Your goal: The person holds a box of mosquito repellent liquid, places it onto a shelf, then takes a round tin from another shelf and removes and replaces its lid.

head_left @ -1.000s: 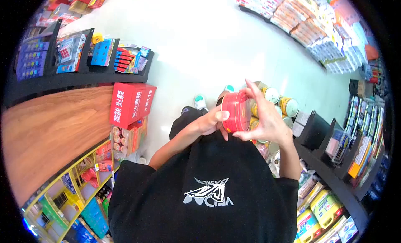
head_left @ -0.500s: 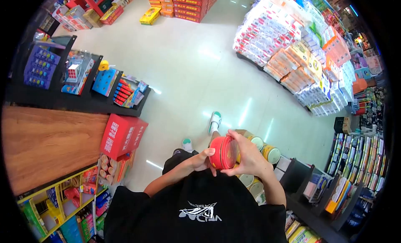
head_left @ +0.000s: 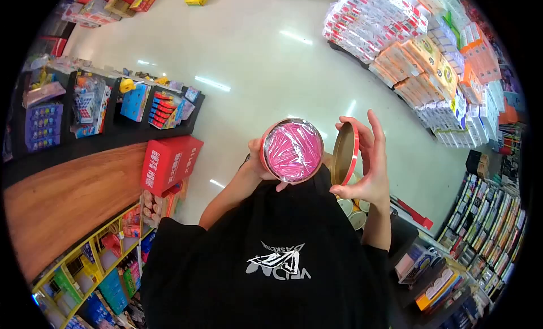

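A round tin [head_left: 292,150], its open top facing the camera, shows pink contents under clear crinkled wrap. My left hand [head_left: 257,161] grips it from the left side, with some fingers hidden behind it. Just to the right, apart from the tin, my right hand [head_left: 370,166] holds a round lid [head_left: 344,153] by its edge, between the thumb below and fingers above. The lid has a red rim and a dull gold inside, and is tilted on its side. Both hands are in front of the black shirt [head_left: 271,233].
On the left are a wooden counter [head_left: 73,187], a red box [head_left: 171,164] and dark racks with small goods. Packaged stacks [head_left: 421,74] stand at the upper right. Lidded tins [head_left: 357,219] sit partly behind my right arm, near a rack of small items [head_left: 481,233].
The red tin was closed in both hands; now its lid is off in my right hand, drawn rightward. The tin has turned so its opening faces the camera. The view has shifted.
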